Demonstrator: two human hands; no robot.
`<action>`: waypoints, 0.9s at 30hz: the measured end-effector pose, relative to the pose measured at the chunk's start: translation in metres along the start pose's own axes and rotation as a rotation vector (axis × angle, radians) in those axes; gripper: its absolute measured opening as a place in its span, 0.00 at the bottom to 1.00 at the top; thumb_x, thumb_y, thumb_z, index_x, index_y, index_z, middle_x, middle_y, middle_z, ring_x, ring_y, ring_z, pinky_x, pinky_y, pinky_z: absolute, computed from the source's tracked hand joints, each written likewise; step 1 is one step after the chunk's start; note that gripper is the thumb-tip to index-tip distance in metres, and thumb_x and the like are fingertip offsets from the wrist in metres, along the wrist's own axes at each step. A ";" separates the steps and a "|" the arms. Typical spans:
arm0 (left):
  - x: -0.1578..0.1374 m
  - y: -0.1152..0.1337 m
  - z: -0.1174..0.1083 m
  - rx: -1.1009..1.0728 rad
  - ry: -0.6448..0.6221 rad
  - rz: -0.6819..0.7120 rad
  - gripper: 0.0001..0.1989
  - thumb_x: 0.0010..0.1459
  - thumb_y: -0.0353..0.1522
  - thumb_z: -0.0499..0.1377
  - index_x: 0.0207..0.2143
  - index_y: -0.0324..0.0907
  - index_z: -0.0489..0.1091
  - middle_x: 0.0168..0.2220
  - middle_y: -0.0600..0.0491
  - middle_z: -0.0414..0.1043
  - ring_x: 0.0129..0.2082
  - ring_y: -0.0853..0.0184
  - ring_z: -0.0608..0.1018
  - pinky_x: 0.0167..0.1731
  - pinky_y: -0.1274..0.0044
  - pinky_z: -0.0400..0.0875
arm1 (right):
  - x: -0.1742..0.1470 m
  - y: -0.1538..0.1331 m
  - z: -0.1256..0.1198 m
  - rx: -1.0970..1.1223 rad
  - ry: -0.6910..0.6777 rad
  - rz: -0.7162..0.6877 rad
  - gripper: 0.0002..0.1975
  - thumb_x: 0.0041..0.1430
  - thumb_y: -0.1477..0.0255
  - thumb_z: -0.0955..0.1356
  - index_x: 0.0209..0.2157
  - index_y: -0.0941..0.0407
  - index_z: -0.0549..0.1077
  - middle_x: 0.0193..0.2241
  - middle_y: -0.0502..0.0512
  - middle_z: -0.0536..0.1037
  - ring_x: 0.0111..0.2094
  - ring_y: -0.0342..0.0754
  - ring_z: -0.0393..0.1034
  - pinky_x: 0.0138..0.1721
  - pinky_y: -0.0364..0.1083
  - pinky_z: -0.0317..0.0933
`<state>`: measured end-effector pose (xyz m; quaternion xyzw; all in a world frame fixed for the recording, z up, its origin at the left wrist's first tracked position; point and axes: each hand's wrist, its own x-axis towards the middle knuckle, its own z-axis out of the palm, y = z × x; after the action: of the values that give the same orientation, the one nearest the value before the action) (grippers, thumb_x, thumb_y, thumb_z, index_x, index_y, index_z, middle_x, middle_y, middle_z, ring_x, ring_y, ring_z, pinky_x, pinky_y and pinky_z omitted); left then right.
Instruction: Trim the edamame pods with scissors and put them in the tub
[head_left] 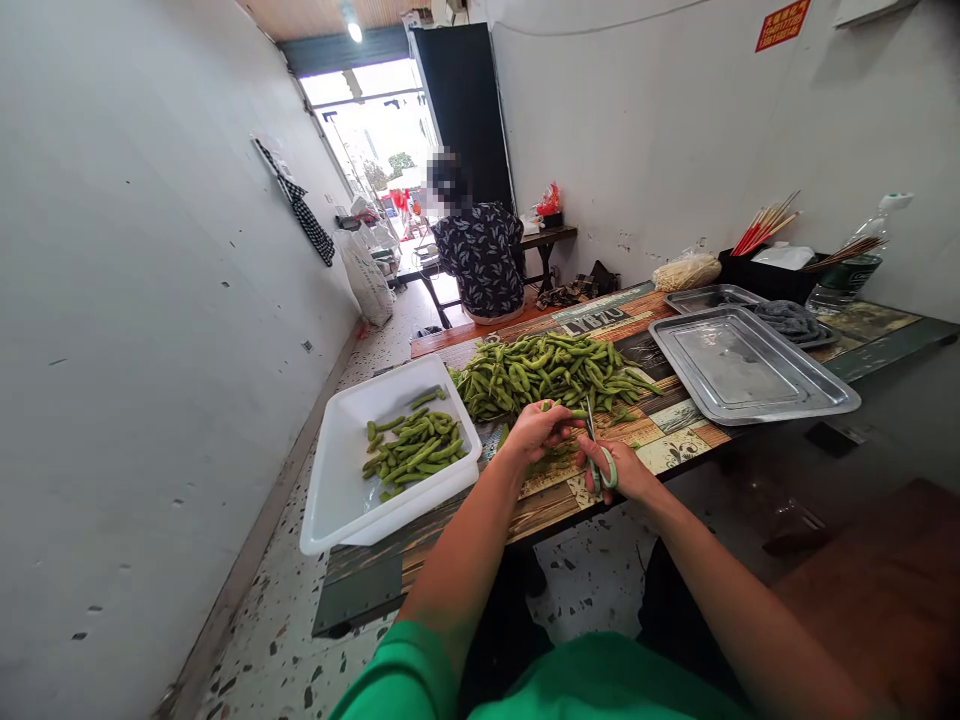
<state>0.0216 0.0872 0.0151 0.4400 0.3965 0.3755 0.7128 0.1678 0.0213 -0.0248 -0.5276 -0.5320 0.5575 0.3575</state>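
Green shirt (592,680) nearest; your left fingers (553,416) pinch pod (579,413), right fingers (594,449) grip scissors (613,468). Smaller batch (420,447), likely trimmed, in white tub (330,470); bigger pile (540,370) apparently left on table (532,515).

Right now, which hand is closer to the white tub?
Left. The left hand, holding a pod, is just right of the white tub, not touching it; the right hand, holding scissors, is farther right.
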 end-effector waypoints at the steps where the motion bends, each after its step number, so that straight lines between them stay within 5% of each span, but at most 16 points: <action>1: 0.000 0.000 0.000 0.007 -0.001 -0.007 0.12 0.44 0.29 0.62 0.22 0.39 0.58 0.26 0.45 0.75 0.15 0.78 0.65 0.12 0.85 0.43 | 0.000 0.000 0.000 -0.004 0.006 -0.005 0.28 0.54 0.45 0.62 0.27 0.58 0.69 0.12 0.47 0.71 0.07 0.39 0.58 0.08 0.38 0.53; 11: -0.001 0.002 0.001 0.063 0.058 -0.023 0.07 0.46 0.29 0.61 0.23 0.34 0.66 0.26 0.44 0.75 0.16 0.77 0.68 0.12 0.84 0.47 | 0.002 0.006 -0.003 -0.073 0.083 -0.004 0.26 0.53 0.47 0.65 0.22 0.57 0.69 0.08 0.46 0.66 0.06 0.39 0.54 0.06 0.40 0.46; 19: 0.004 0.012 -0.017 -0.124 0.253 0.118 0.09 0.44 0.31 0.58 0.25 0.40 0.58 0.28 0.48 0.73 0.21 0.73 0.72 0.14 0.84 0.42 | 0.001 -0.002 0.001 0.060 0.052 0.058 0.27 0.50 0.45 0.66 0.26 0.58 0.68 0.10 0.47 0.68 0.08 0.39 0.57 0.08 0.39 0.51; 23: 0.003 0.008 -0.023 0.479 0.420 0.265 0.07 0.44 0.32 0.61 0.26 0.41 0.65 0.23 0.54 0.68 0.23 0.71 0.69 0.20 0.82 0.53 | -0.002 -0.005 0.001 0.087 0.071 0.063 0.26 0.50 0.45 0.66 0.27 0.58 0.68 0.11 0.47 0.69 0.07 0.39 0.58 0.08 0.39 0.52; 27: 0.001 0.000 -0.029 1.145 0.314 0.282 0.06 0.39 0.29 0.66 0.21 0.43 0.70 0.22 0.53 0.68 0.31 0.64 0.72 0.29 0.79 0.60 | -0.002 -0.005 0.001 0.110 0.069 0.076 0.25 0.52 0.47 0.66 0.27 0.57 0.68 0.11 0.47 0.69 0.07 0.39 0.57 0.08 0.39 0.50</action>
<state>-0.0039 0.0976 0.0062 0.7411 0.5737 0.2536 0.2394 0.1668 0.0198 -0.0201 -0.5458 -0.4674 0.5805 0.3828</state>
